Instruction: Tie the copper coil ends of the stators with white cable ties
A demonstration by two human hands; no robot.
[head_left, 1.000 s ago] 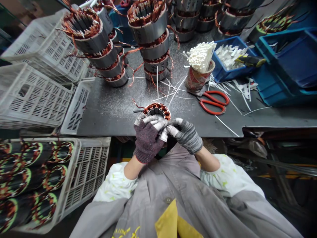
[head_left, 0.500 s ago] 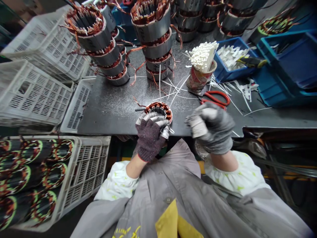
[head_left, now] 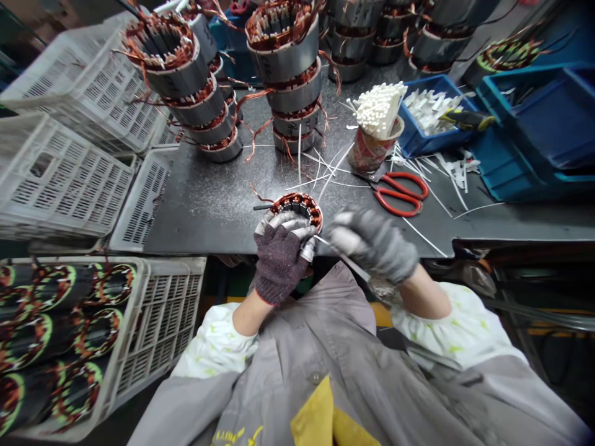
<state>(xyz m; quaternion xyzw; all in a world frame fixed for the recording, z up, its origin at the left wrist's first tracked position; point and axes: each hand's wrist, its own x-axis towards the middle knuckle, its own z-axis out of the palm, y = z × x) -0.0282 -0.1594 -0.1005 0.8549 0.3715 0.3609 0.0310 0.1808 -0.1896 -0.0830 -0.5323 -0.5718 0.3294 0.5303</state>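
Observation:
A small ring-shaped stator with copper windings lies near the table's front edge. A dark lead and a copper wire stick out on its left. My left hand, in a dark knitted glove with pale fingertips, wraps over the stator's near side and hides that part. Right of it, my right hand, in a grey glove, is closed and smeared by motion. What its fingers grip is hidden. A blurred pale strip runs from the stator's near right side to below this hand.
Stacked stators stand behind. Red-handled scissors, loose white ties and a cup of white sticks lie to the right. Blue bins stand farther right. Plastic crates line the left, one holding several stators.
My right hand has moved left, toward the stator, uncovering the scissors' handles. A pale strip now shows between stator and hand. My left hand stays on the stator.

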